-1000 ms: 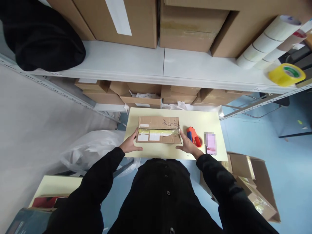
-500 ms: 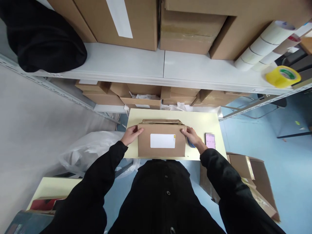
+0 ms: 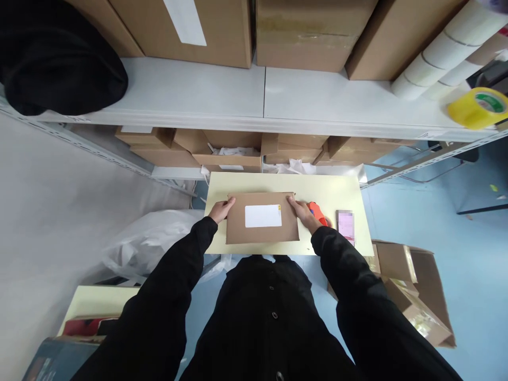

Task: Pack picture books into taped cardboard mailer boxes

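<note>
A brown cardboard box [image 3: 262, 236] with a white label [image 3: 262, 216] on its upper face is in front of me, over the pale yellow table [image 3: 254, 182]. My left hand [image 3: 222, 210] grips its left edge near the far corner, thumb on top. At the opposite edge, my right hand [image 3: 302, 210] holds the box the same way. The fingers beneath are mostly hidden, and I cannot tell whether the box rests on the tabletop. Just right of my right hand lies an orange-red tape dispenser [image 3: 317, 212], partly covered by the hand. A phone [image 3: 345, 226] lies farther right.
Behind the table stands a grey shelf [image 3: 198, 95] with large cartons, white rolls and yellow tape [image 3: 478, 108]. Open boxes fill the lower shelf. A white plastic bag [image 3: 146, 243] is at left; an open carton [image 3: 431, 296] sits on the floor at right.
The box has tipped flatter, and the folded edge seen at its far side no longer shows. Both hands keep hold of it. More of the orange-red dispenser is visible. My view has shifted slightly.
</note>
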`<action>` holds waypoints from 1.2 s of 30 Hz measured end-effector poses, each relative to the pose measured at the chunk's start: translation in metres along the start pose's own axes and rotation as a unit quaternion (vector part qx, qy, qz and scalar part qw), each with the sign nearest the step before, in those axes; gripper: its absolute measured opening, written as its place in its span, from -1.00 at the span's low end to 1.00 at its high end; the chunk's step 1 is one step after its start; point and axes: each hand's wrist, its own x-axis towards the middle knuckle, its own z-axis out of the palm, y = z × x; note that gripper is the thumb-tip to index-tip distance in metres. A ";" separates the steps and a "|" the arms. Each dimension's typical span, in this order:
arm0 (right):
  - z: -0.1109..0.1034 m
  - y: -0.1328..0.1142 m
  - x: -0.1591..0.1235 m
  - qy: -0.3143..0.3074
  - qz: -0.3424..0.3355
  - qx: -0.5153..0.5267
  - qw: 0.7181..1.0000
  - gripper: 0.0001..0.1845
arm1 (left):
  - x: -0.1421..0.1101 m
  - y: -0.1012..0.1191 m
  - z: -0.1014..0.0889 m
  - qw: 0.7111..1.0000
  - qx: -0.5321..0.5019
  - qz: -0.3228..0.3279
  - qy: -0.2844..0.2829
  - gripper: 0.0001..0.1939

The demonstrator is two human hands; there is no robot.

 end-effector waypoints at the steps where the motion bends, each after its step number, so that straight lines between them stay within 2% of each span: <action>1: 0.002 0.000 0.002 0.000 -0.003 -0.003 1.000 -0.37 | 0.001 -0.001 0.000 1.000 0.001 -0.008 -0.003 -0.36; 4: 0.006 0.003 0.003 -0.004 -0.028 0.021 0.999 -0.38 | 0.005 -0.002 -0.001 0.999 0.023 -0.020 -0.015 -0.37; 6: 0.007 0.009 0.000 0.008 -0.041 0.059 0.997 -0.39 | 0.008 -0.003 -0.002 0.997 0.075 -0.007 -0.001 -0.39; 9: 0.004 0.030 -0.013 0.106 -0.037 0.078 0.991 -0.39 | 0.012 -0.001 -0.007 0.982 0.172 0.042 0.057 -0.42; 11: 0.001 0.053 -0.027 0.200 -0.016 0.039 0.979 -0.41 | 0.013 0.002 -0.011 0.969 0.220 0.076 0.084 -0.40; 13: -0.001 0.078 -0.041 0.263 0.005 -0.026 0.964 -0.47 | 0.013 0.009 -0.015 0.953 0.256 0.127 0.100 -0.40; 15: 0.001 0.098 -0.054 0.277 0.019 -0.101 0.955 -0.54 | 0.012 0.020 -0.015 0.931 0.282 0.208 0.106 -0.44; 17: 0.006 0.111 -0.061 0.256 0.035 -0.174 0.950 -0.58 | 0.009 0.036 -0.007 0.906 0.300 0.284 0.087 -0.49; 20: 0.014 0.116 -0.057 0.220 0.084 -0.247 0.940 -0.58 | -0.001 0.062 0.017 0.883 0.322 0.339 0.020 -0.54; 23: 0.019 0.115 -0.044 0.184 0.116 -0.270 0.938 -0.60 | -0.014 0.086 0.050 0.873 0.343 0.342 -0.062 -0.54; 27: 0.014 0.119 -0.038 0.168 0.101 -0.242 0.950 -0.71 | -0.025 0.108 0.090 0.861 0.359 0.330 -0.143 -0.55; 29: 0.006 0.124 -0.046 0.179 0.062 -0.176 0.966 -0.74 | -0.023 0.117 0.109 0.859 0.362 0.324 -0.164 -0.55; 32: -0.010 0.134 -0.069 0.172 -0.027 0.005 0.985 -0.72 | -0.012 0.127 0.142 0.872 0.344 0.293 -0.188 -0.50; 34: -0.019 0.139 -0.086 0.144 -0.066 0.146 0.976 -0.69 | -0.005 0.134 0.167 0.889 0.313 0.251 -0.218 -0.46; 36: -0.024 0.142 -0.100 0.107 -0.086 0.270 0.953 -0.67 | -0.002 0.140 0.192 0.904 0.271 0.199 -0.266 -0.45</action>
